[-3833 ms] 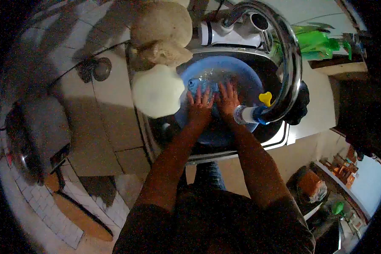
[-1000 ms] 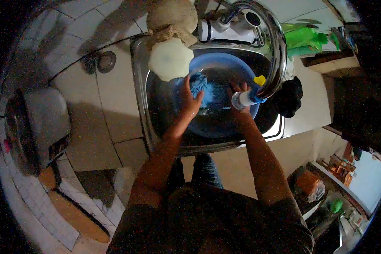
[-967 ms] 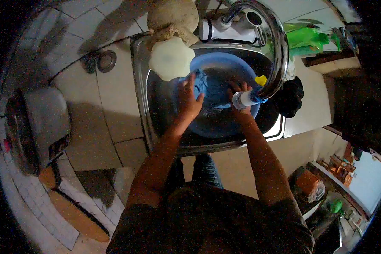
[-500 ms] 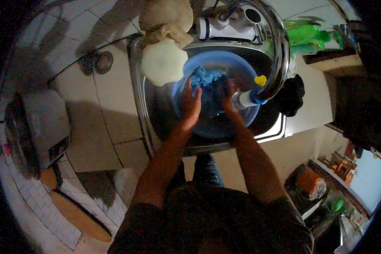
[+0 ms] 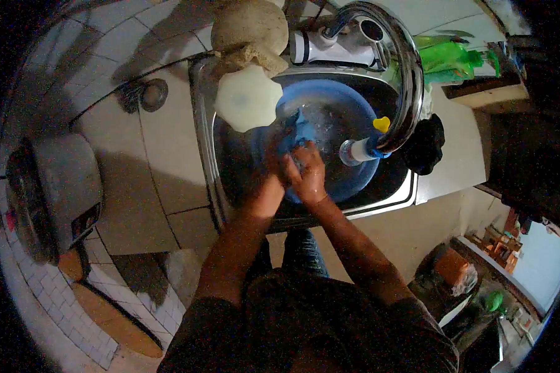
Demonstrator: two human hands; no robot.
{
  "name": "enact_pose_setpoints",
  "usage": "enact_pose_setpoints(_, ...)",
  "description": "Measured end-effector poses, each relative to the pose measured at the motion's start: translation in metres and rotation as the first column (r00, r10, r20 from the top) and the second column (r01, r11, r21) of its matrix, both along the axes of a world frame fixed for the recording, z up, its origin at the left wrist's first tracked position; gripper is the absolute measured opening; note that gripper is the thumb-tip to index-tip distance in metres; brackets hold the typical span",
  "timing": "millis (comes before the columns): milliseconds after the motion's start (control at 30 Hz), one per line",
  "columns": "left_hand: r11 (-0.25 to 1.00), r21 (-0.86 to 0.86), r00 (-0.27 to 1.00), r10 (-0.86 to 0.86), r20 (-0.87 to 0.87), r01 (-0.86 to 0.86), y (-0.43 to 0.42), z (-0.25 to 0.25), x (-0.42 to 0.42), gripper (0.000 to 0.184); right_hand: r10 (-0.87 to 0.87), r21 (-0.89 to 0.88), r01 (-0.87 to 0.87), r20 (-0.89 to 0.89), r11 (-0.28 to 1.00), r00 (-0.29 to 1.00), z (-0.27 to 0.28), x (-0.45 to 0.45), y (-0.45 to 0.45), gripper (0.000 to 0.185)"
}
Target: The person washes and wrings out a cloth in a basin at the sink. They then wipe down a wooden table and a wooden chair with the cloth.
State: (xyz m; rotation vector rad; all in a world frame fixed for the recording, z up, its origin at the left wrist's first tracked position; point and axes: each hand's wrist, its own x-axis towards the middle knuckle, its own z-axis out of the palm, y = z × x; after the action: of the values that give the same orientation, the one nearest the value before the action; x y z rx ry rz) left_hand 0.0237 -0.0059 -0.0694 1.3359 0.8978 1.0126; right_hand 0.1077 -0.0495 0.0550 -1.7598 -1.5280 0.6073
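A wet blue cloth (image 5: 301, 128) is bunched up over the left part of the blue basin (image 5: 362, 102), which sits in the metal sink. My right hand (image 5: 307, 172) is closed around the cloth's lower end, fingers bent. Close beside it, my left hand (image 5: 271, 183) also grips the cloth; its fingers are partly hidden and blurred. Foamy-looking water (image 5: 330, 121) shows in the basin. The faucet's white nozzle (image 5: 358, 151) points over the basin's right side, apart from both hands.
A curved chrome faucet (image 5: 415, 81) arches over the sink's right side. A pale scalloped object (image 5: 247, 99) overhangs the left rim. Behind stand a green bottle (image 5: 448, 60) and a white fixture (image 5: 333, 51). A black bundle (image 5: 424, 144) lies right; a large pot (image 5: 56, 193) stands left.
My hands were apart in the basin with the cloth beyond them. They have come together toward the basin's near left side, and the cloth is now gathered between them.
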Motion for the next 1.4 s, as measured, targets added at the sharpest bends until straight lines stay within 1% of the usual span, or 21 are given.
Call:
enact_pose_setpoints(100, 0.62, -0.729, 0.678, 0.404, 0.614, 0.29, -0.019, -0.052, 0.002, 0.043, -0.196, -0.005, 0.199, 0.139, 0.98, 0.971, -0.027, 0.019, 0.022, 0.018)
enact_pose_setpoints(200, 0.651, -0.758, 0.908, 0.346, 0.238, -0.05, -0.013, 0.096, 0.033, 0.047, -0.091, -0.084, 0.095, 0.051, 0.992, 0.995, -0.108, 0.079, 0.037, 0.026)
enact_pose_setpoints(267, 0.561, -0.81, 0.924, 0.376, 0.065, -0.172, 0.009, 0.087, 0.037, 0.05, -0.204, -0.047, 0.213, 0.152, 0.976, 0.967, -0.16, 0.105, 0.031, 0.035)
enact_pose_setpoints(333, 0.795, -0.555, 0.964, 0.138, -0.228, -0.245, 0.032, 0.099, 0.022, 0.048, -0.229, -0.113, 0.232, 0.043, 0.966, 0.973, -0.127, 0.123, 0.019, 0.035)
enact_pose_setpoints(400, 0.772, -0.586, 0.969, 0.182, -0.167, -0.246, 0.03, 0.072, 0.01, 0.045, -0.243, -0.153, 0.229, -0.078, 0.961, 0.967, -0.128, 0.133, 0.02, 0.036)
enact_pose_setpoints(433, 0.97, -0.076, 0.868, 0.169, -0.467, -0.23, 0.026, 0.068, 0.003, 0.044, -0.28, -0.036, 0.31, 0.344, 0.95, 0.896, -0.153, 0.138, 0.011, 0.035)
enact_pose_setpoints(467, 0.913, 0.408, 0.672, 0.296, -0.679, 0.01, 0.018, 0.068, -0.002, 0.042, -0.308, 0.101, 0.337, 0.696, 0.936, 0.648, -0.168, 0.141, 0.002, 0.035)
enact_pose_setpoints(500, 0.93, 0.353, 0.666, 0.198, -0.719, 0.105, 0.013, 0.077, -0.006, 0.042, 0.079, -0.273, 0.041, 0.415, 0.961, 0.906, -0.028, 0.106, 0.015, 0.032)
enact_pose_setpoints(600, 0.838, 0.303, 0.509, 0.035, -0.86, 0.453, -0.001, 0.056, -0.012, 0.039, 0.275, -0.152, -0.23, 0.592, 0.961, 0.757, -0.201, 0.117, -0.036, 0.03)
enact_pose_setpoints(667, 0.812, 0.356, 0.515, 0.08, -0.854, 0.463, -0.012, 0.027, -0.008, 0.033, 0.344, -0.269, -0.229, 0.552, 0.936, 0.76, -0.137, 0.089, -0.03, 0.029)
enact_pose_setpoints(733, 0.881, 0.162, 0.368, -0.015, -0.93, 0.445, -0.022, -0.001, -0.002, 0.031, 0.402, -0.376, -0.225, 0.507, 0.899, 0.763, -0.116, 0.075, -0.027, 0.028)
enact_pose_setpoints(800, 0.924, 0.0, 0.366, -0.151, -0.918, 0.383, -0.025, 0.012, 0.004, 0.031, 0.607, -0.765, -0.164, 0.341, 0.623, 0.718, -0.13, 0.077, -0.021, 0.028)
enact_pose_setpoints(867, 0.935, -0.172, 0.369, -0.285, -0.885, 0.309, -0.027, 0.017, -0.001, 0.031, 0.606, -0.707, -0.298, 0.229, 0.641, 0.762, -0.106, 0.081, -0.03, 0.028)
enact_pose_setpoints(933, 0.683, 0.094, 0.214, -0.093, -0.972, 0.724, -0.029, 0.014, -0.013, 0.03, 0.617, -0.631, -0.427, 0.105, 0.647, 0.78, -0.075, 0.078, -0.035, 0.029)
enact_pose_setpoints(967, 0.685, 0.096, 0.218, -0.093, -0.972, 0.722, -0.025, 0.028, -0.012, 0.03, 0.471, -0.554, -0.395, -0.006, 0.733, 0.882, -0.057, 0.077, -0.035, 0.028)
enact_pose_setpoints(1033, 0.755, -0.158, 0.172, -0.338, -0.925, 0.636, -0.015, 0.051, -0.006, 0.028, 0.312, -0.482, -0.331, -0.122, 0.811, 0.942, -0.035, 0.083, -0.041, 0.027)
enact_pose_setpoints(1067, 0.756, -0.154, 0.175, -0.336, -0.925, 0.637, -0.015, 0.052, -0.008, 0.028, 0.166, -0.427, -0.254, -0.234, 0.867, 0.958, -0.027, 0.088, -0.047, 0.025)
enact_pose_setpoints(1133, 0.921, -0.078, 0.65, -0.328, -0.686, 0.382, -0.013, 0.055, -0.021, 0.025, 0.024, -0.378, -0.166, -0.352, 0.911, 0.936, -0.002, 0.088, -0.051, 0.024)
enact_pose_setpoints(1200, 0.94, -0.115, 0.761, -0.329, -0.559, 0.322, 0.002, 0.073, -0.035, 0.023, -0.325, -0.506, 0.147, -0.283, 0.85, 0.903, 0.046, 0.086, -0.046, 0.027)
enact_pose_setpoints(1333, 0.924, -0.105, 0.894, -0.381, -0.236, 0.367, 0.023, 0.128, -0.057, 0.016, -0.183, -0.164, 0.142, -0.274, 0.976, 0.944, 0.062, 0.101, -0.055, 0.028)
enact_pose_setpoints(1400, 0.928, -0.095, 0.896, -0.371, -0.244, 0.359, 0.022, 0.143, -0.061, 0.014, -0.171, -0.041, 0.166, -0.239, 0.985, 0.956, 0.054, 0.107, -0.063, 0.026)
